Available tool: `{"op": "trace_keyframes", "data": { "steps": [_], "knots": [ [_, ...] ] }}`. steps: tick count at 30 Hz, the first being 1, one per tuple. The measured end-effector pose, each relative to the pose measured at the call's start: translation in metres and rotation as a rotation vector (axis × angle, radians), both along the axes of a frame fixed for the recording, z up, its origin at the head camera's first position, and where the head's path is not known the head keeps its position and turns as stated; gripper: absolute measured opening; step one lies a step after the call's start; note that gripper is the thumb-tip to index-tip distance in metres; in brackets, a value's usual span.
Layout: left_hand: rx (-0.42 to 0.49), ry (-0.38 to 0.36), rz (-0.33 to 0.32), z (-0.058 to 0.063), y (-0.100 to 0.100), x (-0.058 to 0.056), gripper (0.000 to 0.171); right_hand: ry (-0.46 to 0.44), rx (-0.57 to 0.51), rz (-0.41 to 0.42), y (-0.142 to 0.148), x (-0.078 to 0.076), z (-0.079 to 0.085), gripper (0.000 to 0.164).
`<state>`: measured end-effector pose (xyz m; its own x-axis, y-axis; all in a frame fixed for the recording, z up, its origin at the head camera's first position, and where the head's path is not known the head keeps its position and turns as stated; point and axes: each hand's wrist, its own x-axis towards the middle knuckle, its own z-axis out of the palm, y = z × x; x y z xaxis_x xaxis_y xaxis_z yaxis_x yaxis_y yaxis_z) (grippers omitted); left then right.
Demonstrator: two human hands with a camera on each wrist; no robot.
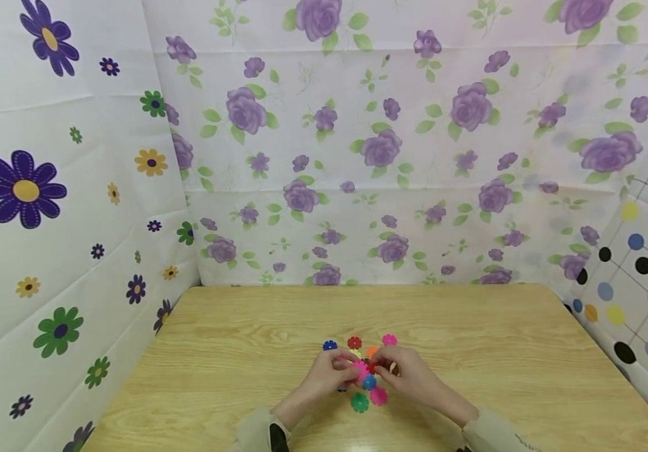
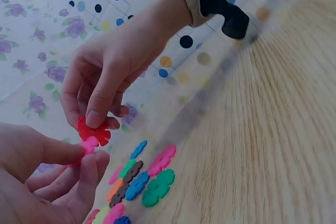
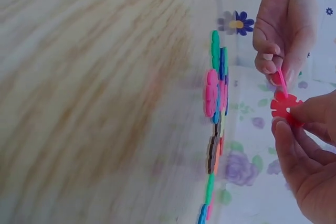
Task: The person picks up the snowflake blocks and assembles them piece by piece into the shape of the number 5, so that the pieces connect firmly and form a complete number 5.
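Note:
My left hand [image 1: 329, 370] pinches a pink notched flower-shaped disc [image 2: 87, 149] between thumb and fingers. Between the thumb and fingers of my right hand [image 1: 408, 371] is a red notched disc [image 3: 286, 106] of the same kind. The two discs meet edge to edge above the table, the pink one nearly edge-on to the red in the right wrist view [image 3: 282, 83]. Below the hands lie a green disc [image 1: 360, 402], a pink disc [image 1: 378, 396] and a blue disc [image 1: 369, 382]. Part of the group is hidden behind my hands.
Farther back on the wooden table [image 1: 233, 326] lie a dark blue disc [image 1: 330, 345], another red disc [image 1: 354, 343] and another pink disc [image 1: 389, 339]. An orange disc [image 1: 372, 353] shows between the hands. Flower-patterned cloth [image 1: 324, 150] hangs behind the table's far edge.

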<state>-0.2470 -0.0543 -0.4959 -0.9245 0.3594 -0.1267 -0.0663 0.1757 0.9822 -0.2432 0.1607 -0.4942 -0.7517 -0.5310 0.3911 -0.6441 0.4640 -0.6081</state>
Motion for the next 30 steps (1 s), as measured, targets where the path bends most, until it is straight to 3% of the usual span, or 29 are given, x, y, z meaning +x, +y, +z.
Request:
{"op": "trace_keyframes", "data": {
  "steps": [2, 5, 9, 13, 18, 21, 25, 30],
  "knots": [
    [0.017, -0.031, 0.014, 0.000, 0.001, 0.000, 0.020, 0.065, -0.015, 0.024, 0.000, 0.000, 0.000, 0.012],
    [0.047, -0.088, 0.029, 0.002, 0.002, 0.002, 0.018, 0.252, -0.032, 0.059, -0.003, 0.001, -0.003, 0.016],
    [0.090, -0.128, 0.023, 0.006, 0.004, 0.005, 0.014, 0.412, -0.054, 0.048, -0.008, 0.003, -0.004, 0.023],
    [0.105, -0.134, 0.021, 0.010, 0.004, 0.007, 0.012, 0.363, -0.107, 0.051, -0.009, 0.004, -0.005, 0.023],
    [0.132, -0.160, -0.003, 0.014, 0.002, 0.006, 0.015, 0.206, -0.151, 0.086, -0.005, 0.003, -0.005, 0.017],
    [0.142, -0.177, -0.019, 0.016, -0.002, 0.004, 0.017, 0.111, -0.118, 0.083, -0.003, 0.001, -0.002, 0.013],
    [0.140, -0.198, -0.021, 0.015, -0.007, 0.003, 0.018, 0.011, -0.059, 0.082, -0.002, 0.000, 0.001, 0.020],
    [0.127, -0.201, -0.011, 0.009, -0.012, 0.002, 0.016, -0.049, -0.014, 0.093, 0.000, -0.001, 0.000, 0.023]
  ]
}}
